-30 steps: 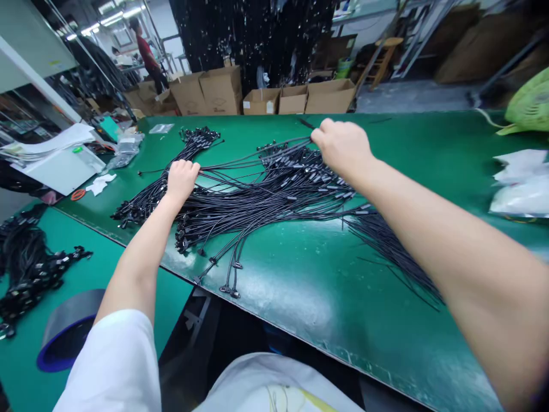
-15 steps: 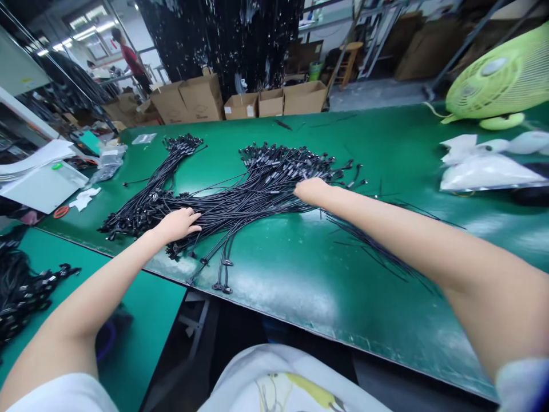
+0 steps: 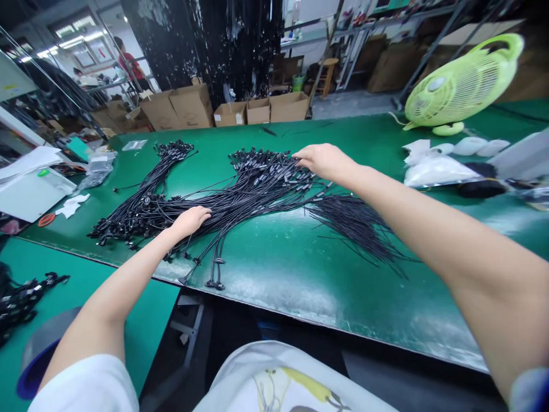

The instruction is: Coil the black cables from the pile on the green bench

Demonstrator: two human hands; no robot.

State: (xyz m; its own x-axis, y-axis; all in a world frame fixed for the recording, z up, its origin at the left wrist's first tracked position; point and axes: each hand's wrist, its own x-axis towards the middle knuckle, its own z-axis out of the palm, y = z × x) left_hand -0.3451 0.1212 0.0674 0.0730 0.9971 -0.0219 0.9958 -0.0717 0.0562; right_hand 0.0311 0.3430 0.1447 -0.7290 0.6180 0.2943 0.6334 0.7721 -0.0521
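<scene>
covering black cables (image 3: 240,200) with hands (image 3: 191,222) (image 3: 326,162), connectors (image 3: 261,163) blurred

Black cables (image 3: 240,200) lie across a green workbench (image 3: 274,297); a lime-green fan (image 3: 454,86) stands behind; a white shirt (image 3: 295,380) bears a yellow print.

green-topped workbench (image 3: 274,303) | black cable bundles (image 3: 240,197) | white plastic bags (image 3: 440,173) | orange-handled scissors (image 3: 46,220)

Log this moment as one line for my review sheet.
left hand: on black cable bundle | right hand: on its connector ends | around: green bench mat, lime-green fan
</scene>
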